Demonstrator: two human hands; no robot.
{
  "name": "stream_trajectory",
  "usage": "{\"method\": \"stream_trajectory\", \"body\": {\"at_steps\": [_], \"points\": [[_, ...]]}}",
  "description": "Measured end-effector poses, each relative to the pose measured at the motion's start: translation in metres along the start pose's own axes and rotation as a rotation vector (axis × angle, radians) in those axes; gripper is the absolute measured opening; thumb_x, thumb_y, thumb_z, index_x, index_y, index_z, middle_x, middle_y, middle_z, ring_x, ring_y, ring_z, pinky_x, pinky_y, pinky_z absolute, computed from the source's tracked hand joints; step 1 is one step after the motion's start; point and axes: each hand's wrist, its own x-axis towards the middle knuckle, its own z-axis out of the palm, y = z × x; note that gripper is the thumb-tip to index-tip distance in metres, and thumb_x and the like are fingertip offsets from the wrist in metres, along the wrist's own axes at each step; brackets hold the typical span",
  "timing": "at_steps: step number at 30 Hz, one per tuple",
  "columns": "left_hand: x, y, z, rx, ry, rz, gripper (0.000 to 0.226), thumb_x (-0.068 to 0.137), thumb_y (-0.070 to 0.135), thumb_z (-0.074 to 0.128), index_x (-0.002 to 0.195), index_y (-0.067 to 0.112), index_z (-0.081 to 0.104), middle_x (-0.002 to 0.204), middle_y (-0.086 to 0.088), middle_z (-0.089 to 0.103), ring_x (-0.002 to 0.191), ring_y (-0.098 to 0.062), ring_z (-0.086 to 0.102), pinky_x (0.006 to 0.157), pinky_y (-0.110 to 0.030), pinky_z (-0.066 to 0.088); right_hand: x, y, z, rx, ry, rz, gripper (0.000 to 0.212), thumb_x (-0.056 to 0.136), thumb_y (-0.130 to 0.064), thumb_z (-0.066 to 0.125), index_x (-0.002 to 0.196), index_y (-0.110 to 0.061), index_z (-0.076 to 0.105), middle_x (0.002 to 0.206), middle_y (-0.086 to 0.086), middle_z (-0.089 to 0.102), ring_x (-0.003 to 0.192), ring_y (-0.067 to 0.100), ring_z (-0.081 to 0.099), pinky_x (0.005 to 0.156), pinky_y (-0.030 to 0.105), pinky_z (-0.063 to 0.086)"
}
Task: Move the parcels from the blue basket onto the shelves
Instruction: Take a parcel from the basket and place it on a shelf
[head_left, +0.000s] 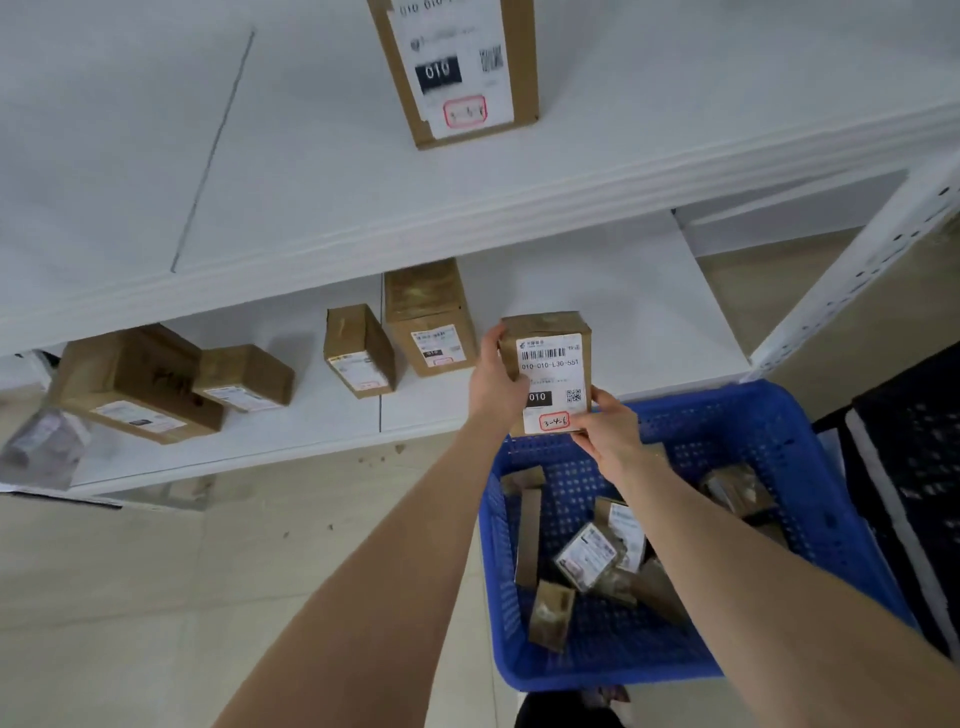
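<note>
Both hands, left hand (496, 382) and right hand (605, 428), grip labelled cardboard parcel (548, 371) at opposite edges, label-up above blue basket (769, 415), likely to read "3-4-6" before placing on lower shelf (597, 280).

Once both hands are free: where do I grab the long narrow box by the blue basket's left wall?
Likely from above, pinching the long narrow box across its short width near mid-length. It lies lengthwise beside the blue basket wall, top face exposed, bare mesh to its right; other parcels crowd both ends.
</note>
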Motion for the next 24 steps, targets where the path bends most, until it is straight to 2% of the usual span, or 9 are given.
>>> {"method": "stream_trajectory", "body": {"at_steps": [4, 8, 12, 15, 18, 22, 24], "points": [[0.039, -0.036, 0.02, 0.003, 0.045, 0.007, 0.059, 0.091, -0.001, 0.052, 0.142, 0.021, 0.032, 0.114, 0.004, 0.058, 0.089, -0.007, 0.051, 0.062, -0.011, 0.042, 0.057, 0.023, 0.012, -0.092, 0.012, -0.088, 0.053, 0.09, 0.007, 0.057, 0.137, -0.017, 0.053, 0.117, 0.009, 0.068, 0.105, 0.025, 0.065, 0.073, 0.026, 0.053], [0.078, -0.067, 0.031, 0.029, 0.092, 0.066, 0.05, 0.093, 0.005, 0.053, 0.138, 0.021, 0.038, 0.123, 0.0, 0.06, 0.088, -0.004, 0.051, 0.064, -0.007, 0.038, 0.1, 0.037, 0.029, -0.219, 0.041, -0.21, 0.047, 0.089, -0.001, 0.06, 0.132, -0.02, 0.058, 0.118, 0.003, 0.069, 0.099, 0.015, 0.064, 0.063, 0.011, 0.047], [0.107, -0.091, 0.04, 0.053, 0.157, 0.124, 0.045, 0.093, 0.002, 0.05, 0.134, 0.018, 0.041, 0.121, -0.004, 0.06, 0.087, -0.008, 0.053, 0.072, -0.019, 0.041, 0.134, 0.049, 0.044, -0.308, 0.071, -0.319, 0.039, 0.091, -0.01, 0.06, 0.126, -0.025, 0.063, 0.114, -0.005, 0.069, 0.1, 0.01, 0.061, 0.06, 0.009, 0.044], [0.121, -0.109, 0.045, 0.04, 0.172, 0.155, 0.043, 0.093, 0.001, 0.049, 0.132, 0.016, 0.043, 0.124, -0.007, 0.059, 0.095, -0.015, 0.057, 0.081, -0.027, 0.047, 0.153, 0.057, 0.051, -0.366, 0.09, -0.352, 0.033, 0.093, -0.015, 0.059, 0.123, -0.028, 0.064, 0.113, -0.006, 0.07, 0.104, 0.011, 0.062, 0.063, 0.01, 0.043], [0.125, -0.124, 0.052, 0.013, 0.163, 0.164, 0.04, 0.092, 0.002, 0.05, 0.13, 0.014, 0.044, 0.127, -0.006, 0.056, 0.105, -0.023, 0.058, 0.09, -0.039, 0.05, 0.164, 0.063, 0.053, -0.44, 0.131, -0.358, 0.032, 0.096, -0.014, 0.054, 0.123, -0.027, 0.065, 0.116, -0.005, 0.069, 0.105, 0.013, 0.061, 0.059, 0.007, 0.039], [0.126, -0.138, 0.06, 0.004, 0.164, 0.17, 0.037, 0.092, 0.002, 0.052, 0.126, 0.012, 0.045, 0.13, -0.005, 0.053, 0.109, -0.022, 0.056, 0.095, -0.039, 0.049, 0.175, 0.066, 0.055, -0.494, 0.147, -0.385, 0.035, 0.096, -0.008, 0.05, 0.123, -0.024, 0.065, 0.119, -0.002, 0.069, 0.109, 0.019, 0.062, 0.079, 0.022, 0.052], [0.126, -0.142, 0.061, 0.012, 0.174, 0.165, 0.036, 0.091, 0.001, 0.053, 0.124, 0.011, 0.046, 0.13, -0.005, 0.052, 0.11, -0.023, 0.056, 0.095, -0.038, 0.049, 0.178, 0.067, 0.054, -0.499, 0.141, -0.384, 0.035, 0.096, -0.007, 0.048, 0.123, -0.022, 0.064, 0.118, -0.001, 0.069, 0.109, 0.02, 0.063, 0.074, 0.018, 0.049]]}}
